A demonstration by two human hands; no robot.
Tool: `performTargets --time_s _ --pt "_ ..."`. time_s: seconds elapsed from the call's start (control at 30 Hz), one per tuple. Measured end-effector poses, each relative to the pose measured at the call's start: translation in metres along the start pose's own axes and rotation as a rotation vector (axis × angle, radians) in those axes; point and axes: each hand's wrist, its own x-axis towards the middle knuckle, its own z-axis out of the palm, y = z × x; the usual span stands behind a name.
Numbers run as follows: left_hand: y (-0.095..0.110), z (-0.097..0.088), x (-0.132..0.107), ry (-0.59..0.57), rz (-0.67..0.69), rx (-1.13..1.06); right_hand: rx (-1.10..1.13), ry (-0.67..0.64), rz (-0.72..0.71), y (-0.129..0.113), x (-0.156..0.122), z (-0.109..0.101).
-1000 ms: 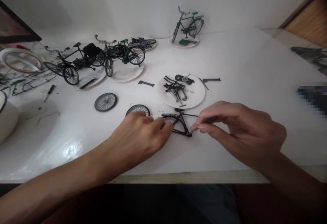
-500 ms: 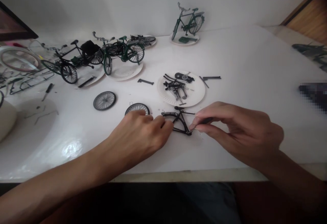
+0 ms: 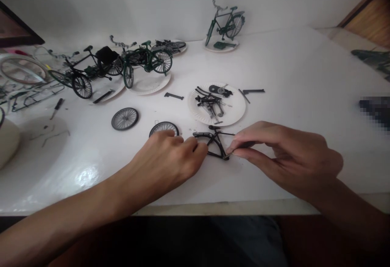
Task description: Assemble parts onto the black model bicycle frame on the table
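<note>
A small black model bicycle frame (image 3: 215, 142) lies flat on the white table (image 3: 289, 76) near its front edge. My left hand (image 3: 170, 159) has its fingers curled, pinching the frame's left end. My right hand (image 3: 283, 153) is closed in a pinch on a thin dark tool (image 3: 243, 144), probably a small screwdriver, whose tip meets the frame's lower right corner. A loose spoked wheel (image 3: 163, 128) lies just behind my left hand, partly hidden by it.
A paper plate (image 3: 236, 110) with several dark small parts sits behind the frame. Another loose wheel (image 3: 124, 118) lies to the left. Finished model bicycles (image 3: 146, 60) stand on plates at the back left, one more (image 3: 224, 23) by the wall. A screwdriver (image 3: 57, 108) lies far left.
Both hands stay on the frame and tool. The view has shifted slightly, so everything sits a little higher in the picture.
</note>
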Motion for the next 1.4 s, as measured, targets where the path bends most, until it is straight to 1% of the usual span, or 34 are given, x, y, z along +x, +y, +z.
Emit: performTargets --time_s 0.13,0.27,0.43,0.5,0.57,0.63,0.7,0.87,1.1,1.4 --pt "0.000 0.001 0.000 0.013 0.010 0.010 -0.133 -0.035 -0.111 -0.007 0.001 -0.002" --pt "0.000 0.000 0.000 -0.003 0.013 0.008 -0.214 -0.024 -0.192 -0.007 -0.003 -0.002" --pt "0.000 0.000 0.001 -0.005 0.009 -0.004 -0.252 -0.057 -0.320 -0.007 -0.005 -0.003" --pt "0.000 0.000 0.001 -0.018 0.001 -0.013 -0.255 -0.008 -0.270 -0.010 -0.002 -0.005" --pt "0.000 0.000 0.000 -0.027 -0.008 -0.015 -0.290 0.038 -0.145 -0.014 0.003 -0.007" --pt "0.000 0.001 0.001 -0.027 -0.009 -0.012 -0.337 0.036 -0.052 -0.016 0.006 -0.008" --pt "0.000 0.002 0.001 -0.021 -0.006 -0.016 -0.368 0.011 -0.009 -0.015 0.007 -0.008" --pt "0.002 0.002 0.003 0.006 -0.019 -0.027 -0.374 0.027 -0.047 -0.013 0.004 -0.005" --pt "0.004 0.002 0.002 -0.007 -0.015 -0.023 -0.369 -0.002 -0.067 -0.015 0.006 -0.003" --pt "0.006 0.000 0.002 -0.003 -0.004 -0.002 -0.402 0.046 -0.129 -0.014 0.002 0.001"
